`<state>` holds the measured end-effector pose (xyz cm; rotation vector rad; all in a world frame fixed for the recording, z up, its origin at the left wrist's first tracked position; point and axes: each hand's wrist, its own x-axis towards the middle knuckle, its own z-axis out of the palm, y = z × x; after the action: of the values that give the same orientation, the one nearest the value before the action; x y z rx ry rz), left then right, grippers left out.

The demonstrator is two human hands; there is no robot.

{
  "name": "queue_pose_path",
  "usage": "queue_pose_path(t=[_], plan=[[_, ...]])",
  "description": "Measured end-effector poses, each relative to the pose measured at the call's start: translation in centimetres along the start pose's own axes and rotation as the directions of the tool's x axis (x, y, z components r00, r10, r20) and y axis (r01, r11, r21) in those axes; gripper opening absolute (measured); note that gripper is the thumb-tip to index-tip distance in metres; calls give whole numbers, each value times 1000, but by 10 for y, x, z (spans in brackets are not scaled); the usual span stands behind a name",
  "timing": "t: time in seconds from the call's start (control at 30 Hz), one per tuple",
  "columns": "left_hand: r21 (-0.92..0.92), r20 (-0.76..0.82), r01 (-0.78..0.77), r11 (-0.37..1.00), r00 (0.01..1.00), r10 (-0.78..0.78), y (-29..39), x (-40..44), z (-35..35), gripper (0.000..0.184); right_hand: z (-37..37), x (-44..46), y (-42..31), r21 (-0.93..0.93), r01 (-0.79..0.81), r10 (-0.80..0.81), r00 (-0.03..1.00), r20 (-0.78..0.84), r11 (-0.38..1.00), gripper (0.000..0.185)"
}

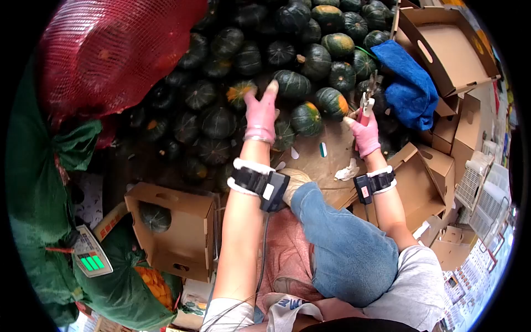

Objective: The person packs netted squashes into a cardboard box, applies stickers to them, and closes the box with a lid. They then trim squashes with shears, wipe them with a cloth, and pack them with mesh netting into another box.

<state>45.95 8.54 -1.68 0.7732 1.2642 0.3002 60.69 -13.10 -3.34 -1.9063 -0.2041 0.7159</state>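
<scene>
My left hand (261, 113), in a pink glove with pale fingertips, reaches over the pile of dark green squashes. Its fingers are apart beside a squash with an orange patch (241, 93), and another dark squash (293, 84) lies just right of the fingertips. In my right hand (365, 130), also pink-gloved, is a pair of pruning shears (367, 99), held with the blades pointing up and away. Near the shears lies a green squash with an orange side (332, 102). Whether my left hand touches a squash is hard to tell.
An open box (188, 235) with one squash stands at the lower left, by a scale display (93, 259). A red mesh sack (110, 61) hangs over the upper left. Blue cloth (409, 83) and cardboard boxes (448, 55) are at the right.
</scene>
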Motion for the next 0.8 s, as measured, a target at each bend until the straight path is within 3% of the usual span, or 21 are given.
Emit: queue_pose_path(t=[0.03,0.1,0.17,0.23,0.3,0.37,0.47,0.57,0.6,0.63,0.67,0.7,0.73,0.77,0.8], plan=[[-75,24,91,993,996,-90,0,16,5,89,-5,1,11,-125,54,-59,998,-36,991,41],[-95,-65,213,972,973,-219,17,20,22,92,0,-10,15,-164,20,-37,994,-102,986,45],[11,-185,179,984,967,-174,18,28,37,90,8,-32,19,-187,-66,41,990,-135,980,54],[55,-245,119,991,964,-102,3,51,44,89,18,-58,24,-428,33,-98,987,-131,903,61],[62,-253,52,997,967,-34,-3,61,49,84,13,-71,50,-667,207,-234,971,51,716,60],[54,-194,98,994,977,-86,-3,65,46,82,1,-67,37,-697,565,-357,823,442,442,61],[180,-29,284,942,959,-283,17,52,35,84,-1,-51,28,-629,753,-217,658,721,192,65],[144,6,270,952,962,-273,15,44,33,83,5,-37,14,-703,708,-146,704,695,66,64],[96,13,272,957,961,-275,12,45,33,83,13,-30,-32,-767,626,-31,777,629,138,61],[72,65,279,958,957,-284,15,40,31,85,11,-23,-57,-833,544,-117,838,533,101,56],[50,115,259,965,958,-263,10,42,26,81,-1,-9,-53,-840,518,-521,768,373,162,50],[22,168,235,972,957,-236,5,46,22,78,-11,-1,-82,-899,352,-504,844,185,259,49],[-179,333,369,912,895,-297,10,40,15,70,-35,23,-68,-958,273,-789,607,96,94,59],[-339,501,512,789,808,-309,14,28,5,63,-48,34,-78,-999,54,-807,590,33,-2,71],[-470,500,547,693,812,-303,20,4,1,51,-64,48,-83,-1000,-1,-803,596,9,-13,76]])
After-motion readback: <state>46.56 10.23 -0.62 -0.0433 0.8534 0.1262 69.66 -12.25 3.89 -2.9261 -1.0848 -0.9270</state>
